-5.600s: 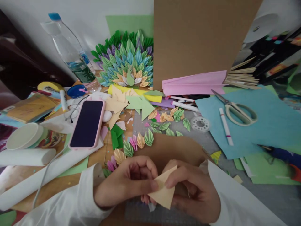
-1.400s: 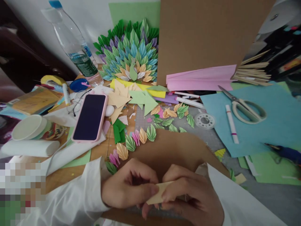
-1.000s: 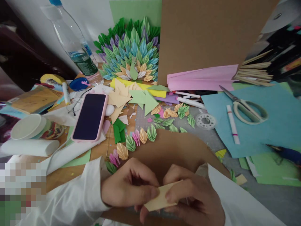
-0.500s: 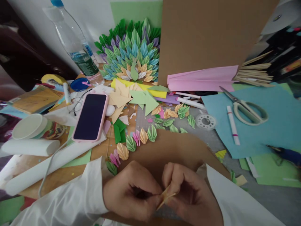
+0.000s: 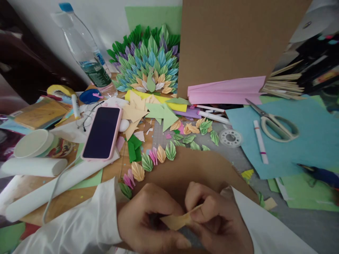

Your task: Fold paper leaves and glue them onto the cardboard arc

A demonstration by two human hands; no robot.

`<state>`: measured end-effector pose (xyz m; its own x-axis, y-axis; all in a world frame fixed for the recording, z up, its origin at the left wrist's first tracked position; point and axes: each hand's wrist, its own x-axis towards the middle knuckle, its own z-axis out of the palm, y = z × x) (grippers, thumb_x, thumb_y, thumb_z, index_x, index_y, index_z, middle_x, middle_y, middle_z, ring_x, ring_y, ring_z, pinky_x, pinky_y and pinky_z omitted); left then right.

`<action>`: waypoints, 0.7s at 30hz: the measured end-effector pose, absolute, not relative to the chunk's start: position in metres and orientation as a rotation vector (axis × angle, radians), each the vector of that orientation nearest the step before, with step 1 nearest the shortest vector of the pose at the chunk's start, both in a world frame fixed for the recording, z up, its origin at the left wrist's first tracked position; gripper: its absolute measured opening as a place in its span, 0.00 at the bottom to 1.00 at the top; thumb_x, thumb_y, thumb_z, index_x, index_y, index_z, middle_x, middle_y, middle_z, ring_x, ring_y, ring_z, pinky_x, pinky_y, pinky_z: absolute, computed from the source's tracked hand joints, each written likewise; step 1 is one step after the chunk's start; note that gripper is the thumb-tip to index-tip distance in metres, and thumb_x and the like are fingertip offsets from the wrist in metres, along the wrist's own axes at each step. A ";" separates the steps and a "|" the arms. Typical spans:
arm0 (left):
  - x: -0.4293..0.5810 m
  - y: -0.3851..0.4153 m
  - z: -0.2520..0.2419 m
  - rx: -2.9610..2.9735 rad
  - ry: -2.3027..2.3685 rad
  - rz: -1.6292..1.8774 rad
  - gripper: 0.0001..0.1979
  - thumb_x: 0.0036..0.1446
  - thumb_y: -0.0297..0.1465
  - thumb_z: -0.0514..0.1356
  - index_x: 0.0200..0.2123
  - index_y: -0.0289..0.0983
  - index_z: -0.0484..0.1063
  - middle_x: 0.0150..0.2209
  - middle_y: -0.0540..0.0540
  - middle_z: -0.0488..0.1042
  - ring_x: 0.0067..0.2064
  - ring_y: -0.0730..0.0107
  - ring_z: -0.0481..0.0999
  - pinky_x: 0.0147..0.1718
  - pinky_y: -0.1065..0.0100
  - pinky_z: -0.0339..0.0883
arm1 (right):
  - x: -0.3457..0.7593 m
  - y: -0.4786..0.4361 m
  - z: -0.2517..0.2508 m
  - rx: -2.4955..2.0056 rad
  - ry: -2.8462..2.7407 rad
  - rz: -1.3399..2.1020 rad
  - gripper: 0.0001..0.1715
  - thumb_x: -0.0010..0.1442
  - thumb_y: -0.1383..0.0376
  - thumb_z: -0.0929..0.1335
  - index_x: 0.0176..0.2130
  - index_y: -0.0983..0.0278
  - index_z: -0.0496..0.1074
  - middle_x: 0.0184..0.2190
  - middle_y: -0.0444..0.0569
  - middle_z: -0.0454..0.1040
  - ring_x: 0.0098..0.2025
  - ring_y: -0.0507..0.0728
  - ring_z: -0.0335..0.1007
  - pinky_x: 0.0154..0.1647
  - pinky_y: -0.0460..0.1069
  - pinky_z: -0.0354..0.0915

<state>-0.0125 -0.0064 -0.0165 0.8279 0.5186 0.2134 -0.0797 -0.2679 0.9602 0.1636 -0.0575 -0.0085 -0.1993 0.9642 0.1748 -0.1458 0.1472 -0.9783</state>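
Low in the head view, my right hand [image 5: 217,215] pinches a small folded piece of orange paper [image 5: 176,221] between thumb and fingers. The paper's wider end reaches into my left hand [image 5: 150,220], whose thumb and index finger are apart around it; whether they touch it is hard to tell. Just beyond both hands lies a brown cardboard piece [image 5: 190,169] with pleated paper leaves along its left edge, among them a green leaf [image 5: 171,151], an orange leaf [image 5: 138,171] and a pink leaf [image 5: 129,179].
A phone [image 5: 102,132] and white paper rolls [image 5: 34,167] lie left. Bottles [image 5: 92,67] and a paper peacock [image 5: 150,79] stand behind. Scissors [image 5: 278,125], a white marker [image 5: 261,143] and a dark blue-handled tool [image 5: 321,175] lie right. More leaves [image 5: 189,138] lie beyond the cardboard.
The orange paper shows more of its surface, spread toward the left. My left thumb and index finger have moved apart, while my right hand keeps its pinch.
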 end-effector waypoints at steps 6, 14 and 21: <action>-0.011 -0.005 -0.015 1.620 0.296 0.589 0.10 0.61 0.26 0.58 0.27 0.30 0.73 0.18 0.45 0.73 0.20 0.77 0.72 0.21 0.78 0.63 | 0.165 -0.058 -0.009 -0.902 -1.381 1.199 0.16 0.53 0.79 0.66 0.30 0.59 0.63 0.25 0.39 0.65 0.25 0.48 0.62 0.25 0.42 0.59; -0.009 -0.004 -0.013 1.756 0.267 0.685 0.12 0.63 0.24 0.55 0.27 0.31 0.72 0.17 0.46 0.74 0.20 0.75 0.73 0.22 0.78 0.64 | 0.157 -0.061 -0.015 -0.869 -1.174 1.278 0.11 0.59 0.75 0.66 0.30 0.60 0.65 0.25 0.41 0.63 0.27 0.50 0.62 0.26 0.43 0.62; -0.011 -0.005 -0.009 1.873 0.331 0.676 0.14 0.65 0.26 0.53 0.27 0.33 0.71 0.18 0.47 0.71 0.20 0.74 0.71 0.22 0.74 0.61 | 0.157 -0.058 -0.013 -0.922 -0.900 1.532 0.11 0.55 0.62 0.74 0.35 0.61 0.69 0.26 0.42 0.66 0.25 0.48 0.61 0.23 0.42 0.62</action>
